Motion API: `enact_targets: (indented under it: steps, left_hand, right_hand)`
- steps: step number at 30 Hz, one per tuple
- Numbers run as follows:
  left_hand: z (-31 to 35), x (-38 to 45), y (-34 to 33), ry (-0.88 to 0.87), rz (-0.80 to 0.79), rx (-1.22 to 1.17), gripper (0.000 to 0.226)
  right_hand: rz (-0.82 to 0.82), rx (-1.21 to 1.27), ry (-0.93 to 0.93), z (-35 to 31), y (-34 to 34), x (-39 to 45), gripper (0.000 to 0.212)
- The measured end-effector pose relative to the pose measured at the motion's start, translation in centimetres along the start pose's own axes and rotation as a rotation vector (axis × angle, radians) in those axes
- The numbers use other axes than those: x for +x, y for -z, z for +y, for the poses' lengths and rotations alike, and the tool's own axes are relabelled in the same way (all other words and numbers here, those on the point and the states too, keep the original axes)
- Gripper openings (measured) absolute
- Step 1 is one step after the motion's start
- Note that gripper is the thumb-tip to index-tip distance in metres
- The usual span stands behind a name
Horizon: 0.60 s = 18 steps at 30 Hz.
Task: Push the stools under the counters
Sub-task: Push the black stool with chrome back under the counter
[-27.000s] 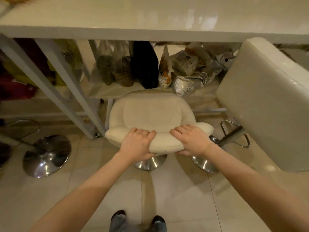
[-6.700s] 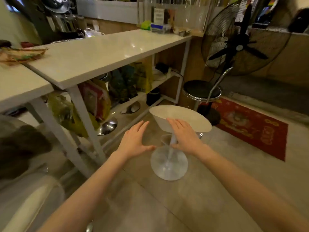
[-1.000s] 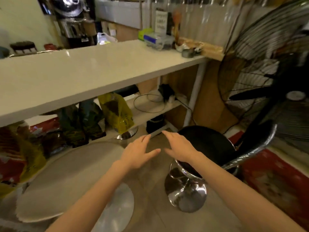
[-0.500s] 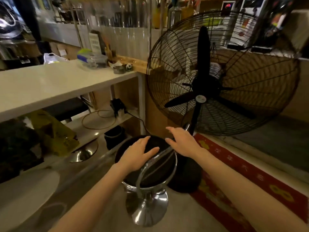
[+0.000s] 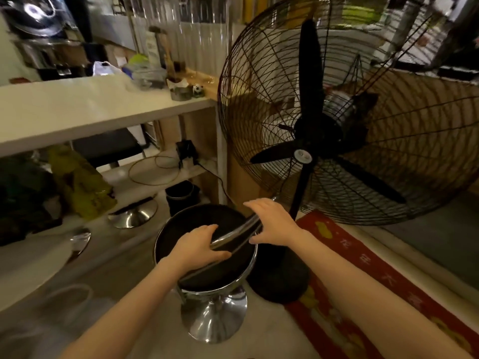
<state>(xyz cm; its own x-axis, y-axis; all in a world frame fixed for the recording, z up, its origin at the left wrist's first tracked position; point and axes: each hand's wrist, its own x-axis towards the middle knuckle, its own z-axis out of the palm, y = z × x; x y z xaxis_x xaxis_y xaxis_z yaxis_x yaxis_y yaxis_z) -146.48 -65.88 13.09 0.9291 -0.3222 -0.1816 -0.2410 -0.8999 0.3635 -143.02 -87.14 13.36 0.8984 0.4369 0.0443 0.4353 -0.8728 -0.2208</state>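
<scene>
A black round stool [image 5: 197, 224] with a chrome backrest bar [image 5: 233, 235] and a chrome base [image 5: 213, 314] stands on the floor, out in front of the white counter [image 5: 98, 110]. My left hand [image 5: 198, 246] lies over the bar near its middle, thumb beneath it. My right hand [image 5: 272, 222] holds the bar's right end, fingers over it and thumb below. A second black stool [image 5: 106, 147] sits tucked under the counter, its chrome base [image 5: 133, 216] on the floor. A white stool seat [image 5: 31, 257] shows at the lower left.
A big black standing fan [image 5: 324, 141] stands close on the right, its round base [image 5: 278, 278] touching the stool's side. A red mat [image 5: 363, 294] lies under it. Bags [image 5: 80, 185], a cable and a black bucket [image 5: 181, 194] sit under the counter.
My hands have closed on the black stool's chrome backrest bar; half a second ago they were only touching the seat and the bar. The stool stands in about the same place.
</scene>
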Motion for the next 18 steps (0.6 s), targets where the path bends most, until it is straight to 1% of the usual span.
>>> enact_targets:
  steps: [3,5,7,8,10,12,15,18]
  left_hand:
    - [-0.2,1.1,-0.7,0.025,-0.058,0.037,0.079]
    - [0.0,1.7,-1.0,0.028,-0.083,0.092,0.074]
    - [0.4,2.3,-1.0,0.036,-0.103,0.151,0.069]
    - [0.6,2.7,-1.0,0.046,-0.107,0.170,0.063]
    - [1.0,3.2,-1.0,0.067,-0.109,0.201,0.051]
    - [1.2,3.9,-1.4,0.105,-0.120,0.214,0.046]
    - [1.4,4.1,-1.9,0.138,-0.123,0.251,0.044]
    - [1.7,4.0,-2.0,0.165,-0.093,0.329,0.041]
  right_hand:
    - [-0.102,-0.155,0.101,1.4,-0.4,2.4,0.088]
    - [-0.183,-0.220,0.147,2.4,-0.5,3.7,0.083]
    - [-0.265,-0.248,0.177,3.4,-0.4,4.7,0.072]
    - [-0.294,-0.266,0.204,3.8,-0.4,5.2,0.063]
    - [-0.290,-0.284,0.261,4.2,-0.6,5.6,0.041]
    - [-0.243,-0.273,0.332,4.7,-1.0,6.0,0.029]
    - [-0.179,-0.307,0.445,5.2,-1.7,6.4,0.024]
    - [-0.205,-0.321,0.530,5.5,-1.7,6.9,0.024]
